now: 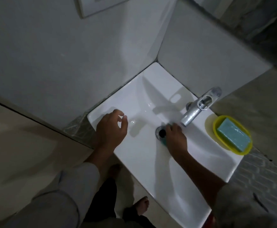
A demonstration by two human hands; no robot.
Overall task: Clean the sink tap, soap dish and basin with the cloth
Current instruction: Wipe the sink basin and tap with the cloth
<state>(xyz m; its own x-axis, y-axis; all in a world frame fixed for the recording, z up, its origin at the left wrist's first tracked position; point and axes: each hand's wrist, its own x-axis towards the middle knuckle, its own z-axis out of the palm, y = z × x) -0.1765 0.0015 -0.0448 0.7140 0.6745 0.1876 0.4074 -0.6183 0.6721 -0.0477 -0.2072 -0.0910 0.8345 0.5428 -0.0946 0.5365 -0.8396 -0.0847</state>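
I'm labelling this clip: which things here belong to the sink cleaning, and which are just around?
Job: white ceramic basin, chrome tap, yellow plastic soap dish, teal cloth under right hand.
Around: turquoise soap bar, framed picture.

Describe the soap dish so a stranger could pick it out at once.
Start at the white basin set into the corner of the walls, then find the chrome tap on its far right rim. Just right of the tap sits the soap dish: an oval yellow tray holding a pale blue bar of soap, the only brightly coloured thing on the rim.
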